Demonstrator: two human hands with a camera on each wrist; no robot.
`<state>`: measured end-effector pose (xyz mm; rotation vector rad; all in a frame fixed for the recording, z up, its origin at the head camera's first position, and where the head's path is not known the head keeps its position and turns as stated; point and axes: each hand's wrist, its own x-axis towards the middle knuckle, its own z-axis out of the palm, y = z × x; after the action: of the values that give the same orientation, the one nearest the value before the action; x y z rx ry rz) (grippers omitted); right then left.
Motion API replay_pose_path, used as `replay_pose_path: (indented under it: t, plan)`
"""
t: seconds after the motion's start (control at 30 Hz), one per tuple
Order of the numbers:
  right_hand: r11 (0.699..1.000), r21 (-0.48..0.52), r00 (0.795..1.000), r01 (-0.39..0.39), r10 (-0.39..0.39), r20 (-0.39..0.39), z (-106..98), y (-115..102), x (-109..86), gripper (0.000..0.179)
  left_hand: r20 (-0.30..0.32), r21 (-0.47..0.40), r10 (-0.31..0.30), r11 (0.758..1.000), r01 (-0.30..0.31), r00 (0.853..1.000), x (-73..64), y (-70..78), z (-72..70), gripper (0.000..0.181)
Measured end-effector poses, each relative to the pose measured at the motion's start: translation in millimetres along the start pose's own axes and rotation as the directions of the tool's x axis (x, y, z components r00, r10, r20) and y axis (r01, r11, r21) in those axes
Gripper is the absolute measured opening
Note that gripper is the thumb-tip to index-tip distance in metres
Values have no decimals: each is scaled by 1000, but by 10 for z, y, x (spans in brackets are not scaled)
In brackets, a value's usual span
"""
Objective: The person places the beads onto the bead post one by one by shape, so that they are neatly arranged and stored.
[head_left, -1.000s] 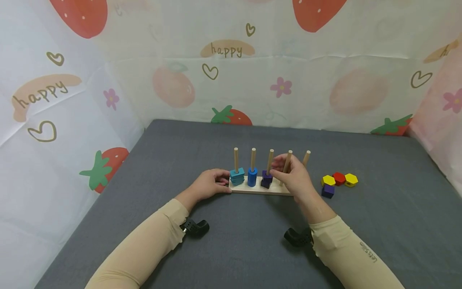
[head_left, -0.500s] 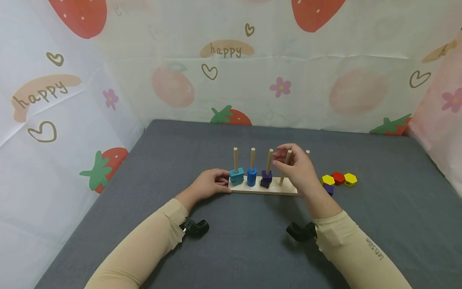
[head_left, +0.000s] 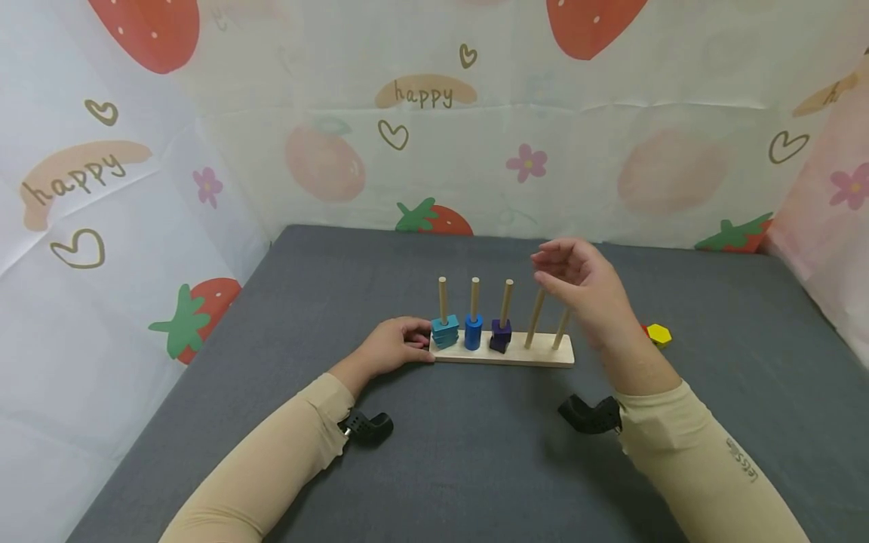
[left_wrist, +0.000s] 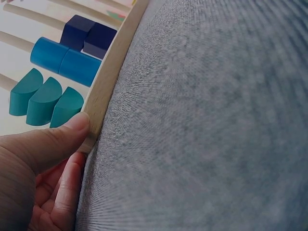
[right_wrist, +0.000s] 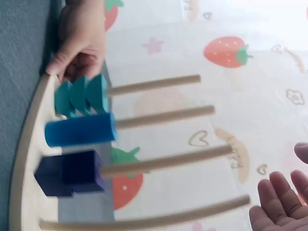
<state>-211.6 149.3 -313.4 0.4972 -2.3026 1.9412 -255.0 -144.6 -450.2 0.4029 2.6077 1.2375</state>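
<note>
A wooden peg board (head_left: 505, 359) with several upright pegs lies on the table. My left hand (head_left: 390, 345) grips its left end, the thumb on the front edge and the fingers curled at the end. Teal half-round blocks (left_wrist: 45, 101) fill the first peg's foot, blue cylinders (head_left: 473, 332) the second, and dark purple blocks (head_left: 500, 335) the third. On the two right-hand pegs (head_left: 535, 320) no blocks sit. Above these pegs my right hand (head_left: 587, 290) is raised, holding nothing, its fingers loosely bent and the thumb apart; it hides the last peg's top.
Right of the board a yellow hexagonal block (head_left: 659, 335) shows, with a sliver of a red one beside it; my right hand and forearm cover that area. A grey cloth (head_left: 462, 452) covers the table. A printed curtain (head_left: 271, 113) stands behind it.
My right hand has left the purple blocks on the third peg and moved up and to the right. It now covers some loose blocks. The left hand has stayed in place.
</note>
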Motion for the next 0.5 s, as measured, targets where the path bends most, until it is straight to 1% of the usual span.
replay_pose_path:
  t: [0.17, 0.23, 0.3, 0.37, 0.43, 0.5]
  plan:
    - [995, 93, 999, 41, -39, -19, -201, -8, -26, 30, -4, 1, -4, 1000, 4, 1000, 2, 6, -2, 50]
    - [995, 89, 998, 53, -50, -39, -293, 11, -41, 27, -4, 3, -5, 1000, 5, 1000, 0, 10, -2, 50]
    - [998, 49, 997, 46, -43, -61, -388, 48, -65, 27, -4, 1, -8, 1000, 8, 1000, 0, 12, -1, 50]
    - [999, -31, 996, 18, -20, -84, -481, 99, -93, 26, -3, -3, -12, 1000, 12, 1000, 1, 14, 1, 50]
    - [992, -116, 994, -41, 29, -106, -569, 163, -126, 29, -3, -2, -15, 1000, 15, 1000, 0, 16, 3, 51]
    - [977, -182, 988, -114, 93, -124, -651, 236, -165, 33, -4, 4, -16, 1000, 16, 1000, -3, 16, 4, 52]
